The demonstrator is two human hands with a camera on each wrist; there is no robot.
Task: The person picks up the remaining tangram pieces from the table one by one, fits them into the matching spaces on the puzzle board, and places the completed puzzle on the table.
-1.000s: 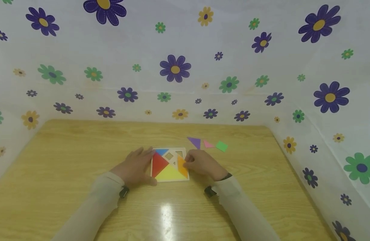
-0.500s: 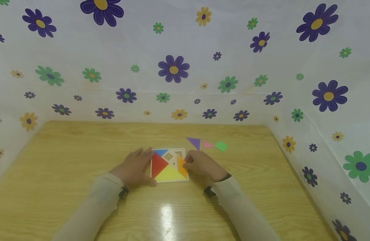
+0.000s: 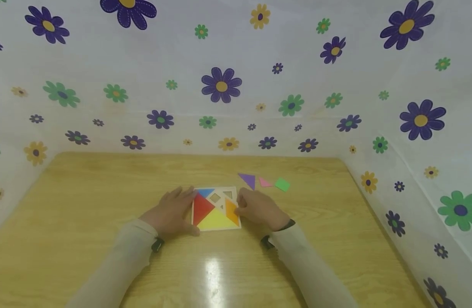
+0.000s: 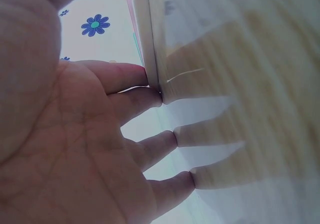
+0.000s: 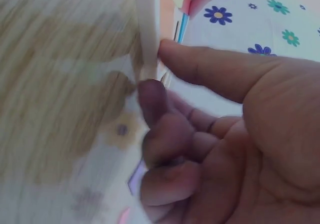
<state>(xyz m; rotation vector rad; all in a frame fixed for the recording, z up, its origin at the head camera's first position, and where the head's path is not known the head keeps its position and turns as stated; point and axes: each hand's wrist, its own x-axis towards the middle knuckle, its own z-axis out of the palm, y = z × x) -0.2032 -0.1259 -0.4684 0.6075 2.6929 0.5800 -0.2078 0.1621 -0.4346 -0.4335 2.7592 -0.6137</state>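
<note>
A shallow wooden tangram board (image 3: 216,229) lies flat on the table. It holds a blue piece (image 3: 204,193), a red triangle (image 3: 201,209), a yellow triangle (image 3: 217,221) and an orange parallelogram (image 3: 231,211); pale recesses show at its upper right. My left hand (image 3: 170,214) rests along the board's left side. Its fairly straight fingers (image 4: 132,102) touch the board's edge and the tabletop. At the right side, my right hand (image 3: 261,208) pinches the board's edge, thumb (image 5: 187,59) on the top by the orange parallelogram, the other fingers curled.
Beyond my right hand lie a purple triangle (image 3: 249,179), a pink triangle (image 3: 265,182) and a green square (image 3: 282,184), loose on the wooden table (image 3: 105,184). A white flowered cloth (image 3: 143,64) rises behind the table and along its sides.
Both hands keep their places at the board, and the pieces lie as before. Only the head view has shifted slightly.
</note>
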